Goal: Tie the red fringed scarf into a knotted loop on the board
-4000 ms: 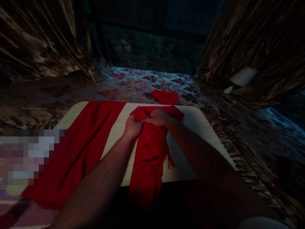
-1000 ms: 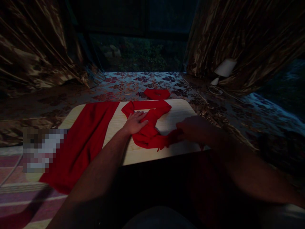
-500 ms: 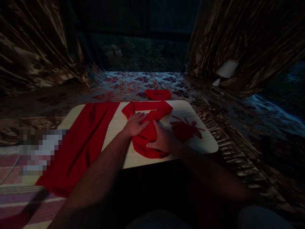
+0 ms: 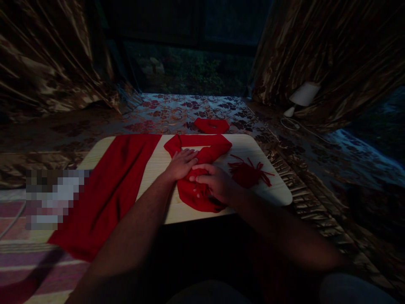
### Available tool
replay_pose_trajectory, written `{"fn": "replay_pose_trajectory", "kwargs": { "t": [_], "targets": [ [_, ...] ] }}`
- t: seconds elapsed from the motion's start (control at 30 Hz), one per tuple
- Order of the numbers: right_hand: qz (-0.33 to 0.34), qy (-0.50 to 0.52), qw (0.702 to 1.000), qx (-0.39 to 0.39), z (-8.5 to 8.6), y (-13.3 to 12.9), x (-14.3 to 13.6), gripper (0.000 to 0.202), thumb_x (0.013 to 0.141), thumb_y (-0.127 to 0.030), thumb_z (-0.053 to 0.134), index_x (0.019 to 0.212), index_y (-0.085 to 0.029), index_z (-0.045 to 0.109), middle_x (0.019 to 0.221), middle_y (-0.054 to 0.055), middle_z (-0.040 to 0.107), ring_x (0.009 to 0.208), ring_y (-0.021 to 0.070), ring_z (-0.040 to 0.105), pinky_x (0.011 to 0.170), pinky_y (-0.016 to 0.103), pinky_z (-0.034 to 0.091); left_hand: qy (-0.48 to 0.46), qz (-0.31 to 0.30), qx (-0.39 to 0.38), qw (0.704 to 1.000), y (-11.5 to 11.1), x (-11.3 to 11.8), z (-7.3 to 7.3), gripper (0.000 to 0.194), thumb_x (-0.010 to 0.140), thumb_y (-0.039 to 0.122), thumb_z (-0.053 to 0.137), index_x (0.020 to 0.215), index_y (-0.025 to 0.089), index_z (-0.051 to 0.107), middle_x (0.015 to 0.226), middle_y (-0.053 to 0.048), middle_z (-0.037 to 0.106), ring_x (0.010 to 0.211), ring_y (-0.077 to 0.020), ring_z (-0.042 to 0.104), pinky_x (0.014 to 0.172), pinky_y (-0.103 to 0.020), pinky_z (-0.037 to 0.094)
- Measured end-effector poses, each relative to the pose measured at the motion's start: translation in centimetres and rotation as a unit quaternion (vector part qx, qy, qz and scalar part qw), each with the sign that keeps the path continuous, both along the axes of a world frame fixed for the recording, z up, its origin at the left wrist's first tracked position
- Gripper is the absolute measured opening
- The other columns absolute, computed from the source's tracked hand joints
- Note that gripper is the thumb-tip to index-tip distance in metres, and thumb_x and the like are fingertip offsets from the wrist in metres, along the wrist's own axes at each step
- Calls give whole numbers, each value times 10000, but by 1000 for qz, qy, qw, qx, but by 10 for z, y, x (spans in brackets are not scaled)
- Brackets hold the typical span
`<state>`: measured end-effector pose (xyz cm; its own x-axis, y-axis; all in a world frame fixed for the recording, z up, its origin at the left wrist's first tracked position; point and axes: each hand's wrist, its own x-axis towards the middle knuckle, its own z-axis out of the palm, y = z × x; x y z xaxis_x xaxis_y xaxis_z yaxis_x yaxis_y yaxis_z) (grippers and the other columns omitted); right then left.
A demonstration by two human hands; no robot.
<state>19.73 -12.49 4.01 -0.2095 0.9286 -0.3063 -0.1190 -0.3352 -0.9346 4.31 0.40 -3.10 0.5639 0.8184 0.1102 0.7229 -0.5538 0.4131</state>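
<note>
A red piece of cloth [image 4: 204, 203] lies on the small wooden table [image 4: 154, 185], its upper part folded into a band that forms a loop. My left hand [image 4: 181, 164] rests flat on its left side, fingers stretched out. Bent over the middle of the same cloth, my right hand [image 4: 216, 180] has bunched fabric between its fingers and thumb. Just right of it sits a red bundle [image 4: 245, 174] with loose strands sticking out. To the left, a long red cloth [image 4: 118, 177] lies across the table and hangs over the near edge.
Behind the table, another red cloth ring [image 4: 211, 125] lies on the patterned cover [image 4: 177, 110]. A white lamp [image 4: 304, 93] with a cord stands at the back right. Curtains [image 4: 47, 63] hang on both sides. Striped fabric [image 4: 19, 261] covers the lower left.
My right hand's fingers have moved down and inward, closing over the middle of the red cloth and bunching it. My left hand stays in place. The view has shifted slightly.
</note>
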Motion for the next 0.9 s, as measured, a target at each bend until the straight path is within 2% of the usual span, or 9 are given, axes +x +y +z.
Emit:
{"fn": "replay_pose_trajectory", "kwargs": {
  "t": [0.07,0.13,0.23,0.3,0.47,0.6,0.67,0.8,0.9],
  "targets": [
    [30,5,999,-27,-2,-15,-2,566,769,-270,744,1297,-193,555,904,34,722,648,157,684,537,266,561,1,3,-10,1000,1,0,2,562,983,423,417,1524,281,471,1602,-43,423,1514,-257,316,1243,-522,195],
    [136,-51,987,-61,-1,-30,1,621,791,-284,740,1363,-174,524,873,30,722,601,145,679,510,246,541,5,5,-21,1000,1,1,5,610,925,400,498,1523,278,475,1607,-46,413,1511,-273,322,1247,-536,188],
    [325,-147,933,-58,7,-49,13,579,825,-304,720,1361,-142,569,818,21,727,539,114,651,515,218,498,13,6,-38,999,3,1,8,669,858,351,556,1520,286,480,1610,-38,407,1507,-283,329,1254,-550,159],
    [367,-207,907,2,16,-56,23,468,849,-329,703,1281,-158,649,797,11,727,545,98,638,553,210,473,8,5,-47,999,3,0,8,674,842,329,554,1512,288,492,1606,-36,414,1504,-279,336,1256,-547,155],
    [199,-407,865,216,25,-54,59,211,868,-312,674,1017,-173,728,915,48,735,839,170,677,769,281,496,-84,37,-26,995,-8,-4,15,598,831,278,518,1424,274,598,1550,-34,496,1477,-270,388,1248,-586,158],
    [181,-477,793,334,4,-50,95,601,715,-261,823,1287,-204,648,1395,150,589,1293,295,539,1068,455,427,-170,65,81,980,-39,-5,39,504,831,242,496,1290,284,698,1460,-9,595,1441,-263,440,1251,-609,129],
    [201,-485,770,362,-9,-50,105,667,700,-193,812,1338,-214,620,1475,157,523,1380,309,464,1121,492,376,-189,13,76,979,-59,-4,53,498,816,192,471,1234,273,729,1387,-15,652,1363,-244,525,1232,-558,262],
    [232,-514,735,375,-16,-46,107,395,745,-97,727,1129,-184,697,1206,113,675,1190,259,592,1157,515,294,-180,-124,23,976,-95,-6,64,518,749,122,480,1158,274,760,1282,-40,706,1266,-251,580,1133,-506,434],
    [234,-531,732,357,-9,-42,102,85,797,-124,693,867,-170,686,880,46,689,931,209,642,1132,494,302,-155,-131,18,979,-110,-11,55,527,747,111,510,1196,278,729,1295,-70,681,1253,-271,566,1100,-512,455]
  ]
}}
